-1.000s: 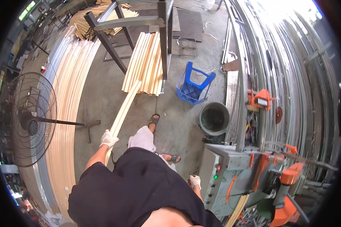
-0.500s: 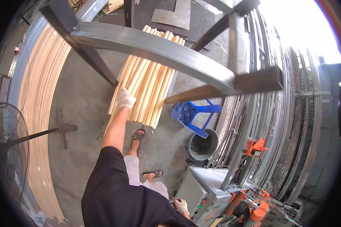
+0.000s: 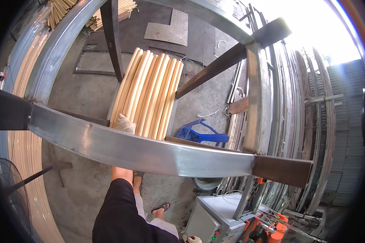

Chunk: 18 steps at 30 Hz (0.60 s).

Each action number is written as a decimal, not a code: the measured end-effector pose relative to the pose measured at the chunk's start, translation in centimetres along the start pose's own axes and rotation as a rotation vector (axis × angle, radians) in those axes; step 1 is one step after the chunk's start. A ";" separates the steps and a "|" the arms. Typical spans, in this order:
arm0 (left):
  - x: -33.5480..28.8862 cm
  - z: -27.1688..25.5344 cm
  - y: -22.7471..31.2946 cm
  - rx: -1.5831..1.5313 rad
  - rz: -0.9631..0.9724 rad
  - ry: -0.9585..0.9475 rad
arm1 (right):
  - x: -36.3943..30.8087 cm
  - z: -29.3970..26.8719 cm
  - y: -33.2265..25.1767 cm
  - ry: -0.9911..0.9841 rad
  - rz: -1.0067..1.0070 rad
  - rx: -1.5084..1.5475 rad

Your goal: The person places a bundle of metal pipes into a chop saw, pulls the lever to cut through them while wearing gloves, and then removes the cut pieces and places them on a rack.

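Note:
My left hand [image 3: 125, 124], in a pale work glove, is at the lower left of a layer of long yellow wood-coloured tubes [image 3: 153, 95]. Its fingers look curled over a tube at the near end. The tubes lie side by side on a low support inside a metal frame. The frame's grey bar [image 3: 150, 153] crosses in front of my forearm and hides the near tube ends. My right hand [image 3: 194, 239] shows only in part at the lower edge, by a grey machine cabinet [image 3: 202, 220]; its fingers are hidden.
A blue plastic stool [image 3: 202, 131] lies tipped over right of the tubes, above a grey bucket [image 3: 207, 183]. Metal lengths [image 3: 288, 117] line the right side. Long pale strips [image 3: 26, 174] and a standing fan [image 3: 12, 178] are at left. Orange clamps [image 3: 278, 231] sit lower right.
The whole view has shifted, so the near frame bar now crosses lower over my forearm. The tube that lay slanted under my left hand now lies more in line with the others.

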<state>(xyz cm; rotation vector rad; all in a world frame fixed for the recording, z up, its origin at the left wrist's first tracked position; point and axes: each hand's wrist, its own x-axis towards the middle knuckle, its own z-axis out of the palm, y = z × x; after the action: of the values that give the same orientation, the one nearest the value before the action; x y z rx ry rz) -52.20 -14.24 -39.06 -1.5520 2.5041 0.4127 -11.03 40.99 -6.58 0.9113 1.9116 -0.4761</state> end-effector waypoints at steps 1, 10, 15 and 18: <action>0.2 -0.4 -0.2 -0.018 0.005 0.029 | -1.5 -0.4 -2.9 -0.043 0.110 0.123; 1.0 -0.2 0.6 0.039 -0.043 0.009 | 0.2 -0.4 -4.2 -0.016 0.058 0.066; 1.7 -2.4 1.8 0.280 -0.068 -0.142 | 1.0 -0.1 -2.0 -0.032 0.049 0.052; 3.0 0.3 0.9 0.381 -0.117 -0.122 | 3.9 1.2 2.1 0.018 -0.048 -0.095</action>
<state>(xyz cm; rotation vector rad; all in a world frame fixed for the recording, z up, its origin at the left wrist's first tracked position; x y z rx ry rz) -54.34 -16.28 -40.04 -1.4604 2.2224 0.0086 -9.89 43.15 -10.51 0.8124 1.9589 -0.4023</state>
